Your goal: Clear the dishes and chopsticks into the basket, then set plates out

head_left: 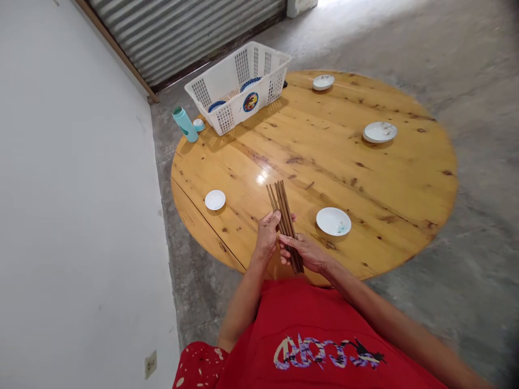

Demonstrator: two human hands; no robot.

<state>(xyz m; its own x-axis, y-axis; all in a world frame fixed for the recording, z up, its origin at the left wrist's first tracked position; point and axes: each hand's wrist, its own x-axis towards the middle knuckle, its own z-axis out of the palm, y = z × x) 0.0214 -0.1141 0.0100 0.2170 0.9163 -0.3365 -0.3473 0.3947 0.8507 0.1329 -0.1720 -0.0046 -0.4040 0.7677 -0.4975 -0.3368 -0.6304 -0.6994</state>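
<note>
A bundle of several dark brown chopsticks (280, 201) is held over the near edge of the round wooden table (308, 156). My left hand (267, 235) wraps around the bundle from the left. My right hand (310, 253) grips its lower end from the right. The sticks point up and away from me, slightly fanned at their tips. A white dish (333, 221) lies on the table just right of my hands, and a smaller white dish (214, 200) lies to the left.
A white plastic basket (239, 86) with plates in it stands at the table's far left, beside a teal bottle (185, 124) and its cap (198, 125). Two more white dishes (379, 132) (323, 82) lie at the far side. A white wall runs along the left.
</note>
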